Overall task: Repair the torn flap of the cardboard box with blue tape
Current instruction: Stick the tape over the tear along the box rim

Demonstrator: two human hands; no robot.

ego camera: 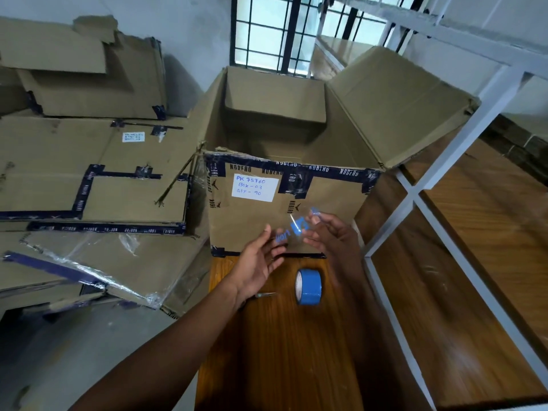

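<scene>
An open cardboard box [255,221] stands on a wooden table, its front face edged with dark printed tape and bearing a white handwritten label [255,187]. Its right flap [394,105] stands up; the left front corner is frayed. A roll of blue tape [309,287] stands on edge on the table in front of the box. Between my hands, against the box front, I hold a clear film piece with blue print [296,228]. My left hand [256,268] touches its left end with spread fingers. My right hand [332,235] pinches its right end.
Flattened cardboard boxes [89,161] are piled at the left, some with loose clear plastic. A white metal rack frame [415,200] stands close at the right over wooden shelves [486,221]. A small thin tool [264,295] lies on the table under my left wrist. A barred window is behind.
</scene>
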